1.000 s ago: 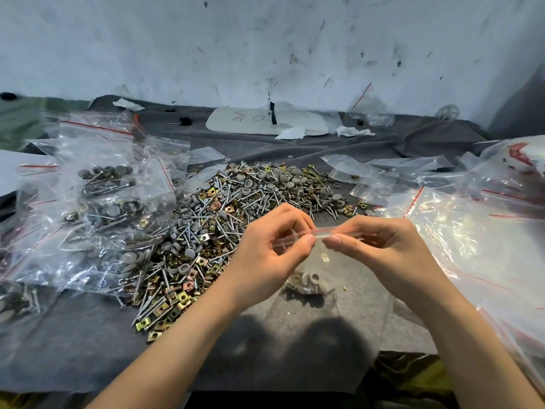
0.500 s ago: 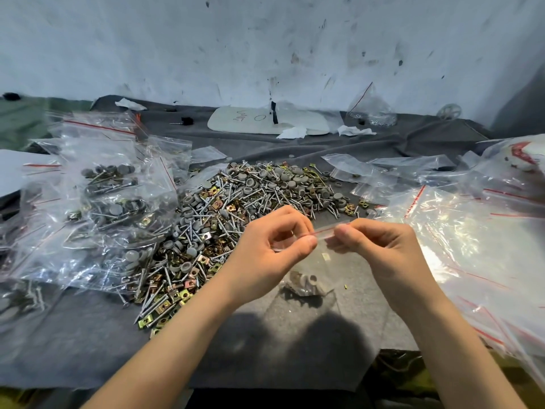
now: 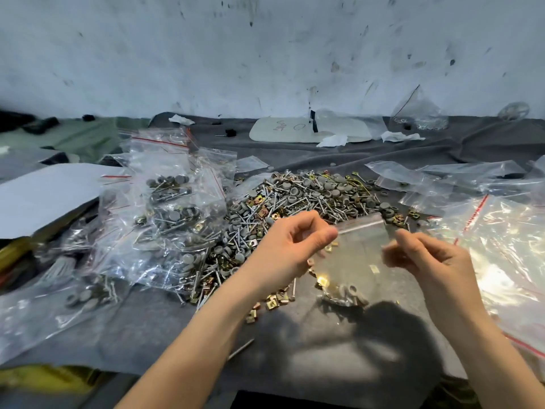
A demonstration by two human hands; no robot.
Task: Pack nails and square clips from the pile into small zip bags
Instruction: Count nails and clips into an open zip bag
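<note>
Soft light is cast from above and ahead; hand shadows are thrown on the grey cloth [image 3: 177, 329]. Glare is seen on the large plastic bag [image 3: 501, 261]. The right hand [image 3: 433, 261] and small zip bag [image 3: 359, 249] are motion-blurred; the frame's edges are bowed.

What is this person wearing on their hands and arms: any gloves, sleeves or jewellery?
Nothing that shows. The left hand and right hand are bare, with no gloves. The left forearm and right forearm are uncovered down to the picture's bottom edge, so no sleeves appear. No ring, watch or bracelet is visible on either side.
</note>
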